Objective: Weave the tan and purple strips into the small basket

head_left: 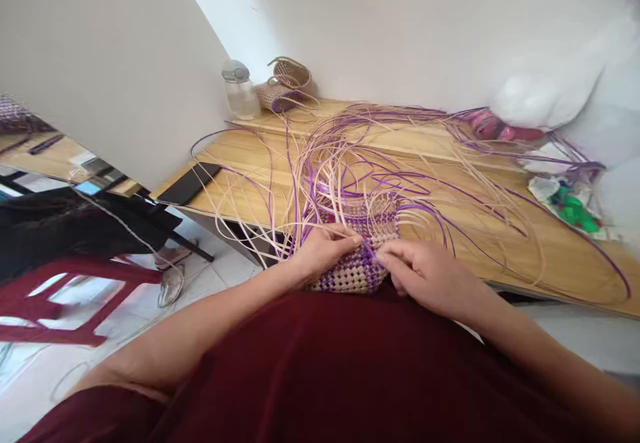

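A half-woven basket [350, 276] in beige and purple plastic strands leans between my body and the table edge. Long loose strands [330, 163] fan out from its top, beige and purple mixed. My left hand [325, 250] is closed at the basket's upper left, pinching beige strands between thumb and fingers. On the right side, my right hand [417, 270] pinches a purple strand [369, 248] that runs across the weave toward my left hand. Part of the basket's lower edge is hidden behind my dark red shirt.
The wooden table [240, 190] carries a clear water bottle [241, 90], finished woven pieces [287, 86] and a black flat object [189, 184]. A white plastic bag [540, 100] and green scraps [575, 208] lie at right. A red stool [100, 296] and a person's foot [171, 286] are at left.
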Demonstrator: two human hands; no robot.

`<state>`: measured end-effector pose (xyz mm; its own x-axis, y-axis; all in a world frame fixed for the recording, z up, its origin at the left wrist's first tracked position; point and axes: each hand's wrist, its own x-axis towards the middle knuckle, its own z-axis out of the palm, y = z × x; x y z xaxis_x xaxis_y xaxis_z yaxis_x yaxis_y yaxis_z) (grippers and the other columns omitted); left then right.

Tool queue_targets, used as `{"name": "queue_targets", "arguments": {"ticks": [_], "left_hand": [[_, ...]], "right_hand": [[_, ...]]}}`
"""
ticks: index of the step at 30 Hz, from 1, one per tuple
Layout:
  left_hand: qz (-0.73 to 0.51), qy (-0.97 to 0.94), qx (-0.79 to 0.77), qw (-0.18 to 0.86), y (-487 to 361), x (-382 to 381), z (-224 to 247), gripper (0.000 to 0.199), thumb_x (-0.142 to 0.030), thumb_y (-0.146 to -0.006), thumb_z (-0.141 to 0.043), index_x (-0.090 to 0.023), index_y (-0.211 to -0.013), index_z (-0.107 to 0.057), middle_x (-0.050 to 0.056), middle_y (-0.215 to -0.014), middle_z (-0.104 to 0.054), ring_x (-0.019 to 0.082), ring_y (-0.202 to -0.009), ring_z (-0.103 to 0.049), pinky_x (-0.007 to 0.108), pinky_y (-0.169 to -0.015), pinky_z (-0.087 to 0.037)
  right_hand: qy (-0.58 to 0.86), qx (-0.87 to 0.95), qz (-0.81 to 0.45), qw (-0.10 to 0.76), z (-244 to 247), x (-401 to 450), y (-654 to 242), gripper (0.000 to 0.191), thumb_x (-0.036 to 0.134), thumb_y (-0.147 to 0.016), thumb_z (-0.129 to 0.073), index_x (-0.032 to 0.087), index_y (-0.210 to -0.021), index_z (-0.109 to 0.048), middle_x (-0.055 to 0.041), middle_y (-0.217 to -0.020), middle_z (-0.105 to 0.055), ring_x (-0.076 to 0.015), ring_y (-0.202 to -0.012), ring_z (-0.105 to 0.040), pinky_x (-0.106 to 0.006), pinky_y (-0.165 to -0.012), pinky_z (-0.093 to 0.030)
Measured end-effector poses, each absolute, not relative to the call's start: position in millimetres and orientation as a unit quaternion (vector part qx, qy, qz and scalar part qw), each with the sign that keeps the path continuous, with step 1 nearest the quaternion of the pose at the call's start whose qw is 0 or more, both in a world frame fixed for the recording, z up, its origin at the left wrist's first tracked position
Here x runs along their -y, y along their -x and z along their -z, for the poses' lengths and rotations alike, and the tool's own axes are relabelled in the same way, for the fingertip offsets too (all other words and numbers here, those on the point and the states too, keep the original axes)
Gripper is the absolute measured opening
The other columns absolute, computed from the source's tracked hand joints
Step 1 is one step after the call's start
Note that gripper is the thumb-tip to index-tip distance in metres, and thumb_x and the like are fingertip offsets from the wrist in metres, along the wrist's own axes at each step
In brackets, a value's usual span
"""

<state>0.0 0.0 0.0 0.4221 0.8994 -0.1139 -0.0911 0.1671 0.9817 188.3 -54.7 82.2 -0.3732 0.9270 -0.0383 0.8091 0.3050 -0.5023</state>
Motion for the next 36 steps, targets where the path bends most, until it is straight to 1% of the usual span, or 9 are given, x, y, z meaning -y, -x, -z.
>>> {"name": "queue_targets", "arguments": {"ticks": [4,8,13,20,24,27,30,33,36], "left_hand": [[-0.389,-0.517,-0.361,0.672,0,0,-1,0.024,-0.036,-0.073,-0.075,-0.013,-0.078,-0.069,0.001,-0.074,-0.062,0.01,-0.068,-0.05,0.024,-0.068,-0.038],[-0.401,-0.468,-0.348,0.706,-1,2,-1,0.025,-0.036,-0.073,-0.076,-0.013,-0.072,-0.066,-0.001,-0.068,-0.057,0.009,-0.064,-0.047,0.024,-0.066,-0.037],[-0.393,-0.455,-0.351,0.718,-2,2,-2,0.028,-0.036,-0.07,-0.078,-0.012,-0.074,-0.067,0.001,-0.07,-0.06,0.01,-0.064,-0.051,0.027,-0.067,-0.04],[-0.392,-0.503,-0.366,0.678,-11,1,-3,0.03,-0.037,-0.066,-0.08,-0.012,-0.072,-0.064,0.001,-0.07,-0.063,0.01,-0.062,-0.052,0.025,-0.064,-0.041],[-0.377,-0.514,-0.385,0.668,-12,0,-4,0.03,-0.036,-0.067,-0.078,-0.014,-0.08,-0.063,0.0,-0.073,-0.062,0.01,-0.064,-0.054,0.025,-0.064,-0.042],[-0.318,-0.616,-0.396,0.603,-6,-1,-8,0.03,-0.031,-0.068,-0.076,-0.016,-0.089,-0.062,-0.001,-0.076,-0.061,0.012,-0.068,-0.055,0.026,-0.066,-0.043],[-0.288,-0.723,-0.398,0.486,0,0,-14,0.037,-0.034,-0.07,-0.075,-0.018,-0.1,-0.06,0.001,-0.089,-0.064,0.017,-0.082,-0.059,0.03,-0.078,-0.046],[-0.28,-0.776,-0.428,0.369,3,1,-19,0.054,-0.042,-0.068,-0.077,-0.018,-0.112,-0.056,0.007,-0.108,-0.064,0.023,-0.099,-0.059,0.036,-0.089,-0.047],[-0.285,-0.79,-0.463,0.283,12,3,-22,0.068,-0.051,-0.066,-0.078,-0.018,-0.12,-0.053,0.012,-0.122,-0.06,0.028,-0.113,-0.055,0.04,-0.096,-0.045]], "right_hand": [[0.56,0.803,-0.139,0.153,-97,23,-177,0.026,0.032,-0.093,-0.047,0.022,-0.096,-0.071,-0.0026,-0.091,-0.073,-0.0162,-0.08,-0.063,-0.026,-0.07,-0.04],[0.569,0.79,-0.187,0.133,-92,-9,-165,0.019,0.035,-0.085,-0.055,0.022,-0.085,-0.07,0.0012,-0.075,-0.07,-0.0118,-0.062,-0.057,-0.024,-0.058,-0.035],[0.581,0.778,-0.211,0.112,-85,-17,-155,0.021,0.036,-0.083,-0.056,0.02,-0.072,-0.062,0.0023,-0.061,-0.062,-0.0103,-0.054,-0.05,-0.025,-0.053,-0.03],[0.591,0.764,0.07,0.248,-96,-70,-163,0.021,0.028,-0.084,-0.053,0.019,-0.065,-0.056,-0.0015,-0.062,-0.055,-0.0138,-0.057,-0.043,-0.029,-0.058,-0.024],[0.661,0.723,0.084,0.183,-76,-113,-190,0.017,0.029,-0.083,-0.055,0.019,-0.072,-0.063,-0.0034,-0.069,-0.061,-0.0156,-0.06,-0.045,-0.029,-0.058,-0.024],[0.672,0.73,0.046,0.116,-68,-111,-201,0.03,0.04,-0.086,-0.052,0.019,-0.069,-0.064,-0.004,-0.063,-0.059,-0.0152,-0.054,-0.04,-0.029,-0.055,-0.022],[0.65,0.75,0.052,0.112,-78,-86,-202,0.043,0.049,-0.088,-0.05,0.018,-0.06,-0.06,-0.0033,-0.055,-0.054,-0.014,-0.051,-0.037,-0.029,-0.054,-0.02],[0.596,0.785,0.017,0.166,-91,-52,-198,0.039,0.048,-0.089,-0.05,0.018,-0.064,-0.06,-0.0006,-0.057,-0.055,-0.0122,-0.052,-0.041,-0.027,-0.054,-0.024],[0.511,0.844,-0.088,0.138,-88,-24,-195,0.03,0.041,-0.09,-0.053,0.019,-0.071,-0.063,0.0009,-0.064,-0.061,-0.0117,-0.058,-0.049,-0.025,-0.058,-0.03]]}}
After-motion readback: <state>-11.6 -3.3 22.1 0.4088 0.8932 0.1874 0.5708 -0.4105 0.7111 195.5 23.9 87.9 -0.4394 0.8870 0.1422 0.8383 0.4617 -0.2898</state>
